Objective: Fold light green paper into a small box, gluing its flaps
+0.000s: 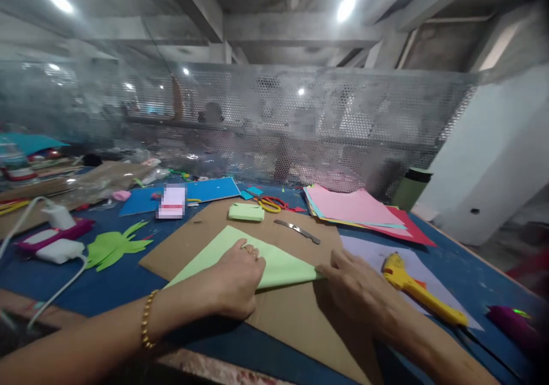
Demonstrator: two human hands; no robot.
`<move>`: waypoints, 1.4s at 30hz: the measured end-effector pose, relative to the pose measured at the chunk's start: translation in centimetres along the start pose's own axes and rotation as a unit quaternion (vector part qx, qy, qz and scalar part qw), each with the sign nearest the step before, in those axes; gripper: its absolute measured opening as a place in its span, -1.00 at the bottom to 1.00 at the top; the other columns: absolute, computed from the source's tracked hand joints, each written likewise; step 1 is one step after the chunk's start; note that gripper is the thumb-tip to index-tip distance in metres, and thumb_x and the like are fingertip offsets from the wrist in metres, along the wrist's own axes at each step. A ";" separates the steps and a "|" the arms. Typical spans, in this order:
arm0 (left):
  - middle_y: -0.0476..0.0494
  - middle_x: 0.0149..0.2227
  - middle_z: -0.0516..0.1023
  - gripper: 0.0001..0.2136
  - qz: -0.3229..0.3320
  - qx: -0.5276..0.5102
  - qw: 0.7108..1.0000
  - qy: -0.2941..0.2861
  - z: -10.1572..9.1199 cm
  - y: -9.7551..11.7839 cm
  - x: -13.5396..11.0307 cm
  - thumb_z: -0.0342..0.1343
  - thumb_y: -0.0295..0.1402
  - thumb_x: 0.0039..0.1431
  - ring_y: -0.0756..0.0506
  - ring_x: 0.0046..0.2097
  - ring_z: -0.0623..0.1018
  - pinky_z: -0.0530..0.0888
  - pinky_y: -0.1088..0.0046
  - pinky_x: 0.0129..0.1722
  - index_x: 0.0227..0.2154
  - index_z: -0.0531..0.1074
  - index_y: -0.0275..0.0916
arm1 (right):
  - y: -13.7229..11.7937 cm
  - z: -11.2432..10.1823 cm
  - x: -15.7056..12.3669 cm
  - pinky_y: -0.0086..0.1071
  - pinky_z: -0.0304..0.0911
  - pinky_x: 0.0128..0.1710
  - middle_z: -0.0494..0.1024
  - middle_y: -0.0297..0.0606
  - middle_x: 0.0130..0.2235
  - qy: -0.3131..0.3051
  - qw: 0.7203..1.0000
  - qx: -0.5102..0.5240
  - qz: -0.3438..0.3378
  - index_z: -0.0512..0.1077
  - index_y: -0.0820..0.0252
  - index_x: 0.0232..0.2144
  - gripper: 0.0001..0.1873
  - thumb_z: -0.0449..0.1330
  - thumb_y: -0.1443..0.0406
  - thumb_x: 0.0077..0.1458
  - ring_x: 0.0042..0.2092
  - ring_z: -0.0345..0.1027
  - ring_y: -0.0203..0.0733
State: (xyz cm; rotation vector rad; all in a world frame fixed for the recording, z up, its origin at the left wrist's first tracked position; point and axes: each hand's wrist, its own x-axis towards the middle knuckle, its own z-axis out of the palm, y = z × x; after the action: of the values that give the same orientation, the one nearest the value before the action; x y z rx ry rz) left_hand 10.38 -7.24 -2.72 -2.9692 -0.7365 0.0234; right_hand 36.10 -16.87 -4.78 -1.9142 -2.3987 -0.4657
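A folded sheet of light green paper lies on a brown cardboard sheet. My left hand, with a ring and a gold bead bracelet, rests on the paper with its fingers curled and pressed down; the fingertips are hidden. At the paper's right corner my right hand pinches the narrow tip between thumb and fingers. Just beyond the paper are a small folded light green paper packet and a grey metal knife handle or blade.
A yellow glue gun lies right on lilac paper. Behind are stacked coloured sheets, scissors, a blue board and a green tumbler. Green paper leaves and corded white plugs sit left.
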 end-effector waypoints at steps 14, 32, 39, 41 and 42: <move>-0.40 -0.14 0.55 -0.54 -0.011 0.005 1.000 0.029 0.6 -0.3 -0.4 0.19 -0.37 -0.12 -0.30 -0.13 0.54 0.34 0.14 0.00 -0.08 0.42 -0.41 | -5.7 -0.3 7.1 -0.19 0.26 0.04 0.52 -0.07 -0.01 0.020 0.969 0.115 -0.218 0.38 0.24 0.02 -0.47 0.04 0.55 -0.03 0.02 0.37 -0.08; -0.20 -0.27 0.61 -0.89 0.075 0.065 0.985 0.142 2.6 -1.5 -0.6 0.06 -0.51 0.24 -0.25 0.05 0.46 0.00 0.04 0.26 -0.30 0.48 -0.27 | -11.2 0.9 3.8 -0.29 0.24 -0.38 0.53 -0.06 -0.31 0.049 0.996 -0.044 -0.054 0.39 0.24 -0.22 -0.76 0.04 0.54 0.10 -0.35 0.42 -0.07; -0.21 -0.12 0.59 -0.80 0.078 0.037 0.984 0.156 3.3 -2.7 -2.3 0.01 -0.49 0.27 -0.23 0.03 0.49 0.10 0.02 0.23 -0.09 0.44 -0.26 | -14.9 0.1 4.1 -0.15 0.35 -0.38 0.57 0.19 -0.22 0.008 0.993 -0.120 0.013 0.44 0.38 -0.14 -0.65 0.01 0.57 0.05 -0.28 0.48 0.12; -0.25 0.04 0.53 -0.67 0.069 -0.019 0.991 0.114 2.9 -3.1 -2.9 0.10 -0.43 0.16 -0.27 0.07 0.48 0.18 0.02 0.19 0.01 0.40 -0.24 | -15.2 -0.5 4.2 -0.18 0.35 -0.33 0.58 0.17 -0.17 -0.004 0.992 -0.121 0.016 0.44 0.35 -0.09 -0.62 0.02 0.57 0.06 -0.23 0.48 0.10; -0.28 0.12 0.48 -0.60 0.065 -0.044 0.993 0.093 2.6 -3.2 -3.2 0.12 -0.39 0.12 -0.29 0.12 0.45 0.20 0.02 0.18 0.06 0.38 -0.24 | -15.2 -1.0 4.2 -0.20 0.34 -0.33 0.59 0.13 -0.18 -0.010 0.992 -0.122 0.018 0.44 0.34 -0.09 -0.62 0.03 0.57 0.06 -0.23 0.49 0.08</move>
State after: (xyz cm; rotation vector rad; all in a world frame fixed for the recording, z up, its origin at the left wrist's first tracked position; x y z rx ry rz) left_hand 5.97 -5.73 -5.10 -3.0429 -0.5339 -0.2807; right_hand 20.37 -16.13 -6.14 -2.0601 -2.4124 -0.7725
